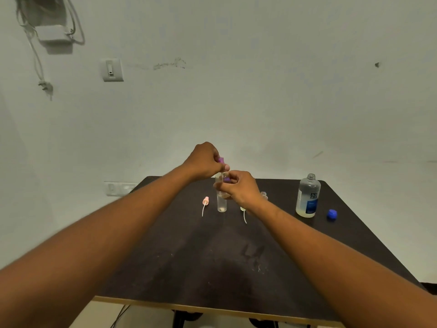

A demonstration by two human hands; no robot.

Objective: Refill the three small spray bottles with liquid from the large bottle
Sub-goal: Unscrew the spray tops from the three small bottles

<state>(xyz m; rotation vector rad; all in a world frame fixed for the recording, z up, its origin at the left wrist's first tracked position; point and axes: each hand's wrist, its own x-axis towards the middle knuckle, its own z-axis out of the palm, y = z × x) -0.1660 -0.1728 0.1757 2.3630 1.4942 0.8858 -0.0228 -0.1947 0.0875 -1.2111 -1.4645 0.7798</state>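
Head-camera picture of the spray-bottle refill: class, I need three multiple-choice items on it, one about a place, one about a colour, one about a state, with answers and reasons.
1. Where does the blue cap lie?
A. right of the large bottle
B. on the large bottle
C. in the left hand

2. What colour is the spray top pinched by the left hand?
A. green
B. purple
C. black

3. How is the large bottle?
A. lying down
B. capped
C. upright and open

Answers:
1 A: the blue cap rests on the table right of the large bottle.
2 B: purple spray top shows at the left hand.
3 C: its neck is bare.
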